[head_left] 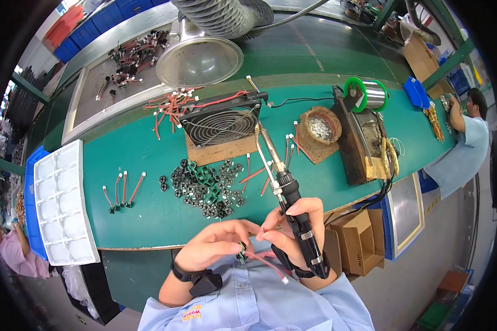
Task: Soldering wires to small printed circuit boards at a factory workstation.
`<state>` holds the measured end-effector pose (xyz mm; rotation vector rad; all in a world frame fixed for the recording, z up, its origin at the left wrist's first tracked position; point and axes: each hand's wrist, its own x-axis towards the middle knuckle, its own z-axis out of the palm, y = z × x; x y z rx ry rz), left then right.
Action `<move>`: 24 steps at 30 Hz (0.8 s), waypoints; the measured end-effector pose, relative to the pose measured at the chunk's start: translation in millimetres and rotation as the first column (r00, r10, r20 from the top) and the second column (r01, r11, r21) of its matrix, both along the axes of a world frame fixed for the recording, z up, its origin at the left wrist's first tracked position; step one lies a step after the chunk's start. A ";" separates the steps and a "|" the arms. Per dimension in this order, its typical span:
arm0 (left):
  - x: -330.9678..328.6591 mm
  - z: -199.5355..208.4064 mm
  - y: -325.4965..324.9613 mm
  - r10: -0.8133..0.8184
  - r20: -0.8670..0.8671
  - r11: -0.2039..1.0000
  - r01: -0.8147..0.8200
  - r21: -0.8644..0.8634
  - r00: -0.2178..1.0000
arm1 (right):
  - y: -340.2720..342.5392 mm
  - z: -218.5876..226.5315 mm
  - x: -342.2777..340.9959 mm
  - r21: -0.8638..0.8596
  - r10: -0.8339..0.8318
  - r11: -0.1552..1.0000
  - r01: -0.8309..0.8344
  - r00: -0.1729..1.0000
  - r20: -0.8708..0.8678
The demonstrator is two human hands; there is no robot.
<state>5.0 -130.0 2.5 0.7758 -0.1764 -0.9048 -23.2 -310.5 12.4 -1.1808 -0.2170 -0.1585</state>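
Note:
My left hand [222, 238] is closed on a small dark green circuit board [241, 254], held close to my shirt front. A red-and-white wire lead [268, 262] with a white plug end hangs beside the board toward the lower right. In my right hand [295, 226] sits a black soldering iron [291, 193] with a metal feed tube, its tip pointing up and away from me. My right thumb and fingertips also pinch something thin and reddish, too small to name. The fingertips of both hands nearly meet. Beyond them lies a pile of small circuit boards [204, 185].
A fan [221, 124] stands behind the pile, under an extraction hood [200, 60]. To the right are a round solder pot [321, 124], a solder wire reel [374, 95] and a stand [356, 143]. Several wired boards [119, 193] and a white tray [63, 204] lie left. A co-worker [464, 143] sits right.

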 end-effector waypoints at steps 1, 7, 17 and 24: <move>-2.1 4.9 3.1 0.098 0.064 0.983 -0.107 0.151 0.993 | -1.3 -0.6 -0.6 -0.096 -0.043 0.994 0.046 0.999 0.033; -11.7 8.6 17.8 0.183 0.529 0.790 -0.444 0.423 0.829 | -6.3 11.4 -0.2 -0.214 -0.060 0.975 0.053 0.998 -0.024; -9.7 27.6 2.9 0.349 0.526 0.757 -0.564 0.329 0.776 | -4.0 17.7 -4.7 -0.103 0.041 0.992 -0.071 0.962 -0.272; -7.2 23.5 10.0 0.365 0.280 0.840 -0.444 0.312 0.888 | 4.0 17.5 -4.0 -0.099 0.051 0.992 -0.081 0.960 -0.275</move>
